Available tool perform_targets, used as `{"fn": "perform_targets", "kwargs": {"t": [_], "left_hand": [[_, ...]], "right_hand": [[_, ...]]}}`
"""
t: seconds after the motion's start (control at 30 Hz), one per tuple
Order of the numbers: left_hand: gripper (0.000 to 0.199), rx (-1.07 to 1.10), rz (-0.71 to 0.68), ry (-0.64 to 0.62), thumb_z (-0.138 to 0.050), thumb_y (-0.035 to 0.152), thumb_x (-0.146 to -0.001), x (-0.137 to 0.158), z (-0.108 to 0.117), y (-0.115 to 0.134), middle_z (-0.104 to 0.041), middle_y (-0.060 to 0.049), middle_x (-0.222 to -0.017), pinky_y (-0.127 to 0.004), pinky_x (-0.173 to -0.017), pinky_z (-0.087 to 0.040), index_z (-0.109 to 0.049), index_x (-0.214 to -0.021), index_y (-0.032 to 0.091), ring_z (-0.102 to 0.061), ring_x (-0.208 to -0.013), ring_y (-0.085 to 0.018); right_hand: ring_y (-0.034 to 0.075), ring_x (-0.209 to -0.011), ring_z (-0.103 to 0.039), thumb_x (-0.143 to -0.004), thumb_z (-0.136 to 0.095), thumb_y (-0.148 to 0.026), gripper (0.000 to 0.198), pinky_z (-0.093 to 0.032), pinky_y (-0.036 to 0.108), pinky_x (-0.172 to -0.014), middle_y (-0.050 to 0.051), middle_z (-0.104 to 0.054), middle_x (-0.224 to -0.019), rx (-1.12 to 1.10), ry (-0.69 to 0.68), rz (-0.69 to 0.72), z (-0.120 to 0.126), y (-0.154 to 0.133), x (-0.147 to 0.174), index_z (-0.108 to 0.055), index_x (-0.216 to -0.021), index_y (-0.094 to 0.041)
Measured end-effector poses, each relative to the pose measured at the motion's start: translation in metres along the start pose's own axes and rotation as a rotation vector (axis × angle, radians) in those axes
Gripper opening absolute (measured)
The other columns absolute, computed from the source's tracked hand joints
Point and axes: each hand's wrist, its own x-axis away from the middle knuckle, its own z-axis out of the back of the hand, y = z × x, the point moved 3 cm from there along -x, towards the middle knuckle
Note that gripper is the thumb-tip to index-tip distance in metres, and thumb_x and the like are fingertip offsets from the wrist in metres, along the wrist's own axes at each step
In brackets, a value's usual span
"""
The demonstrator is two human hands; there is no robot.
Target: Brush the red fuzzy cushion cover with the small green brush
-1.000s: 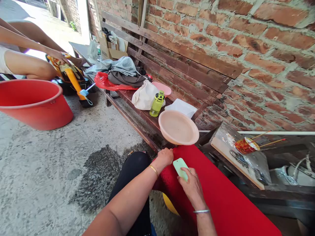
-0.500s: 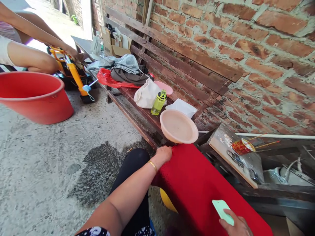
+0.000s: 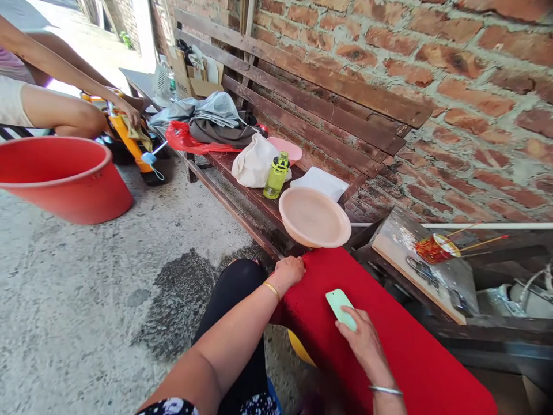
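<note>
My right hand [image 3: 363,340] grips a mint-green scrub brush [image 3: 341,308], its flat back facing up and a small hole near its far end. Any bristles are hidden beneath it. Under the brush a red cloth [image 3: 401,346] stretches long and smooth. At the cloth's far left corner my left hand [image 3: 290,271] is closed on the edge, fingers partly hidden. Just beyond that corner, a pale pink basin [image 3: 315,216] sits at the bench end with what looks like cloudy water inside.
On the wooden bench [image 3: 259,210] are a green bottle [image 3: 276,177], a white bag [image 3: 253,161] and folded clothes [image 3: 220,121]. A red tub [image 3: 95,190] stands left, near another person's hands [image 3: 129,109]. A board [image 3: 410,259] with scissors and a red tin lies right.
My right hand has slid the brush forward and left along the red cloth, towards the basin. My left hand stays at the cloth's corner. The view has shifted slightly.
</note>
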Motion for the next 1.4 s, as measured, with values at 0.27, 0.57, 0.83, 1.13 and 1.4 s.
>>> {"fn": "perform_targets", "kwargs": {"t": [0.27, 0.57, 0.83, 1.13, 1.4], "left_hand": [[0.061, -0.013, -0.013, -0.007, -0.06, 0.052, -0.087, -0.002, -0.014, 0.006, -0.063, -0.023, -0.13, -0.047, -0.098, -0.05, -0.053, -0.133, 0.011, -0.06, -0.122, -0.033], [0.058, -0.057, -0.053, 0.004, -0.057, 0.052, -0.089, 0.002, -0.011, 0.005, -0.064, -0.023, -0.128, -0.045, -0.098, -0.05, -0.053, -0.131, 0.012, -0.062, -0.12, -0.031], [0.057, -0.014, -0.032, -0.01, -0.061, 0.049, -0.087, 0.002, -0.011, 0.007, -0.063, -0.022, -0.13, -0.046, -0.098, -0.05, -0.053, -0.131, 0.014, -0.061, -0.121, -0.031], [0.057, -0.038, -0.046, -0.001, -0.059, 0.05, -0.088, 0.003, -0.011, 0.004, -0.063, -0.023, -0.129, -0.047, -0.098, -0.05, -0.054, -0.131, 0.013, -0.061, -0.121, -0.032], [0.058, -0.052, -0.062, 0.022, -0.058, 0.049, -0.089, 0.003, -0.012, 0.008, -0.062, -0.023, -0.13, -0.046, -0.1, -0.049, -0.052, -0.132, 0.011, -0.059, -0.123, -0.031]], "right_hand": [[0.031, -0.092, -0.065, -0.07, -0.052, -0.055, 0.058, -0.051, 0.046, -0.086, 0.013, -0.063, -0.097, 0.189, 0.044, -0.288, 0.069, 0.091, 0.063, -0.071, -0.109, -0.017], [0.022, -0.104, -0.061, -0.072, -0.055, -0.038, 0.043, -0.048, 0.033, -0.093, 0.006, -0.061, -0.111, -0.043, -0.163, 0.069, -0.007, -0.064, 0.02, -0.069, -0.111, -0.026], [0.026, -0.092, -0.065, -0.061, -0.058, -0.045, 0.05, -0.051, 0.037, -0.084, 0.007, -0.064, -0.098, 0.097, -0.228, -0.297, 0.069, 0.069, 0.074, -0.071, -0.103, -0.022], [0.022, -0.099, -0.062, -0.074, -0.052, -0.046, 0.047, -0.049, 0.034, -0.089, 0.007, -0.06, -0.111, -0.081, -0.215, -0.024, 0.011, -0.046, 0.039, -0.066, -0.112, -0.021], [0.035, -0.117, -0.059, -0.055, -0.062, -0.046, 0.047, -0.048, 0.046, -0.097, 0.011, -0.068, -0.11, 0.006, -0.298, -0.266, 0.055, 0.044, 0.075, -0.074, -0.098, -0.031]]}}
